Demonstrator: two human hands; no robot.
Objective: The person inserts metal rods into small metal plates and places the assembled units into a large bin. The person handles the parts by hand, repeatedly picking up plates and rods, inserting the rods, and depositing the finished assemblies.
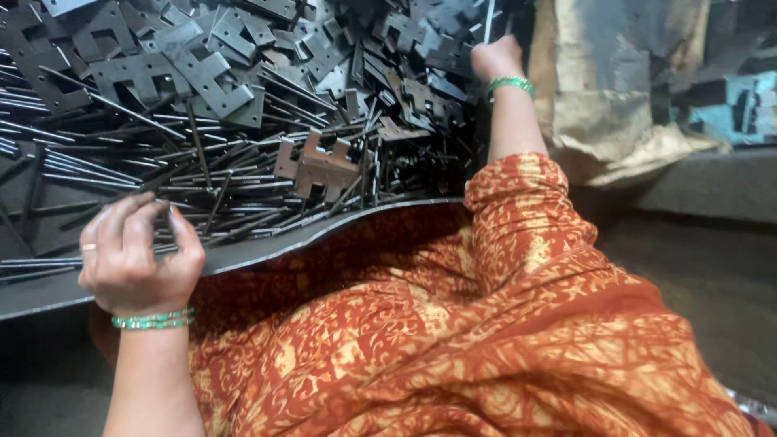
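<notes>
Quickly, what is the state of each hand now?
Left hand: fingers curled on thin metal rods at the tray edge.
Right hand: closed on one thin rod.

Left hand (136,251) at the near edge of the metal tray (267,252), fingers curled loosely around thin steel rods (48,263) lying along that edge. Right hand (495,58) at the tray's far right corner, pinching one thin rod (489,20) upright. Tray is piled with flat notched steel plates (194,69) toward its far side, loose rods (227,170) nearer. One rusty plate (317,166) sits mid-tray. Green bangles (152,321) on both wrists. Orange patterned cloth (453,340) below the tray's near edge.
</notes>
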